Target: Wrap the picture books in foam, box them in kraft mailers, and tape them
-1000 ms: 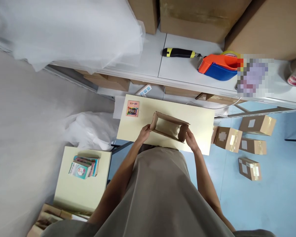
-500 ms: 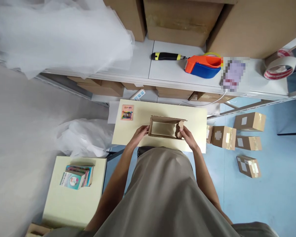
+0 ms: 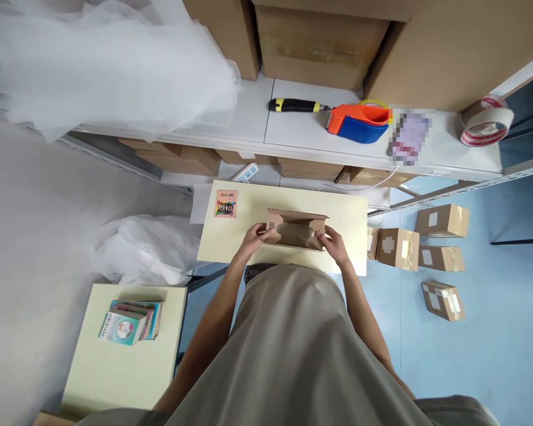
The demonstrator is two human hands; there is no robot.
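An opened-up cardboard box stands on the pale yellow table in front of me, its short end flaps leaning inward. At its left end, my left hand grips the wall and flap with curled fingers. My right hand holds the opposite end, thumb on the flap inside. Left of the box lies a small pink booklet, touched by neither hand.
On the shelf behind are an orange and blue tape dispenser, a black-yellow knife, a phone and a tape roll. White plastic sheeting hangs at left. Books lie lower left; taped boxes stand at right.
The left end flap has folded inward, with my left thumb now over it. My right hand has shifted slightly left along with the box's right end. The view has moved a little.
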